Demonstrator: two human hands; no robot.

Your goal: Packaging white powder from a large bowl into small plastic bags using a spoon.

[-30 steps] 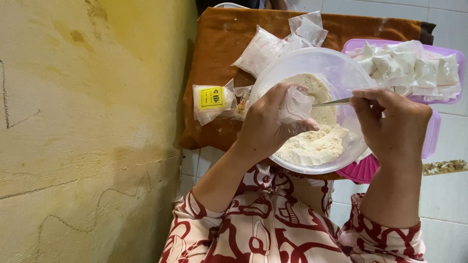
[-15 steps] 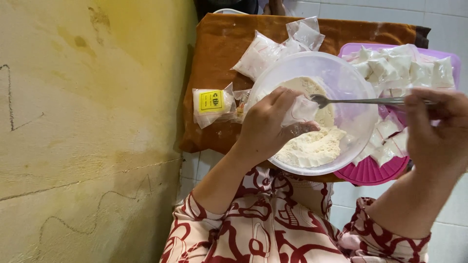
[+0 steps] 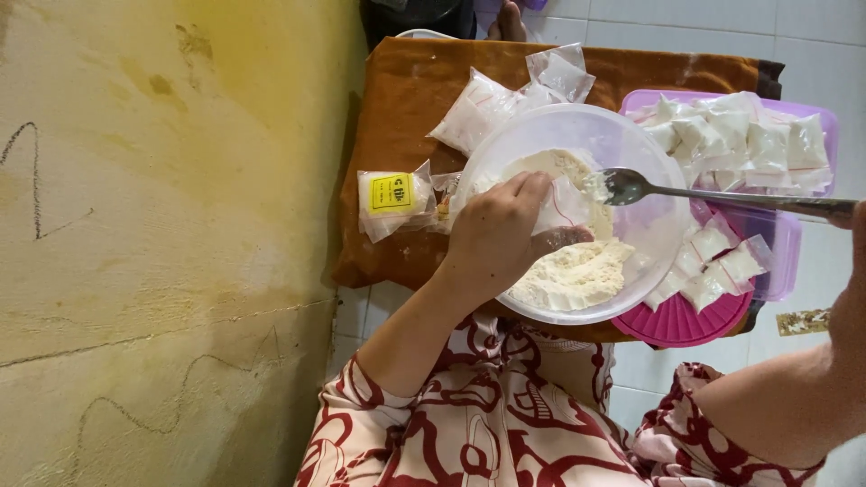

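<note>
Judging by the spoon's (image 3: 631, 187) tip at the small clear bag's (image 3: 564, 203) mouth, the bag should stay upright and wide open over the bowl (image 3: 649, 243), so spilled powder falls back in. The left hand (image 3: 496, 239) pinches the bag; the right hand (image 3: 852, 216), at the picture's edge, holds the spoon handle. The bag is thin with a red line, above the white powder (image 3: 573, 275), near the table's (image 3: 406, 108) front edge.

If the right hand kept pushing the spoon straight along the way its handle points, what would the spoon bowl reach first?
Probably the small clear bag that the left hand holds open over the flour. The spoon already sits just beside its mouth, though depth is unclear.
</note>
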